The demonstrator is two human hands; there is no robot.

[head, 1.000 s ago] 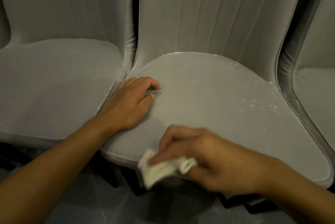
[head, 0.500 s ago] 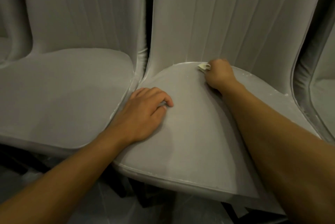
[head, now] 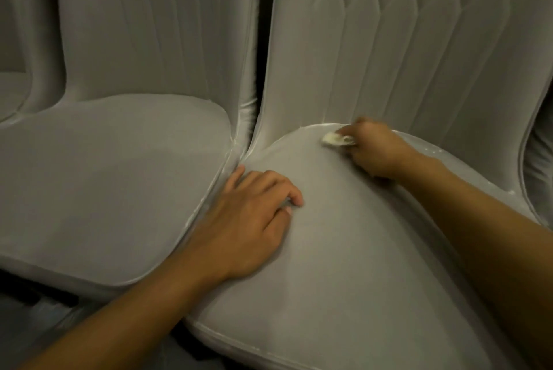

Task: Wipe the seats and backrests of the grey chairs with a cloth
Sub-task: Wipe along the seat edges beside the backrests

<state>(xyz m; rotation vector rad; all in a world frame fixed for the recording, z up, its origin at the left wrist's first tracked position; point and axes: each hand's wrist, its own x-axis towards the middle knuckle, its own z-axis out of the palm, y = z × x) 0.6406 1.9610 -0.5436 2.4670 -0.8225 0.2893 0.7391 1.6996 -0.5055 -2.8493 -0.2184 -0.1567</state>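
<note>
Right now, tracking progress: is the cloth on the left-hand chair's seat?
No, the right hand holds the cloth on the neighbouring chair's seat.

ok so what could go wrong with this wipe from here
The cloth is bunched small in the right hand at the seam under the backrest, so it may push dust into the seam. White specks on the seat near its right rear edge could be missed. The left hand rests on the seat, covering a patch.
</note>
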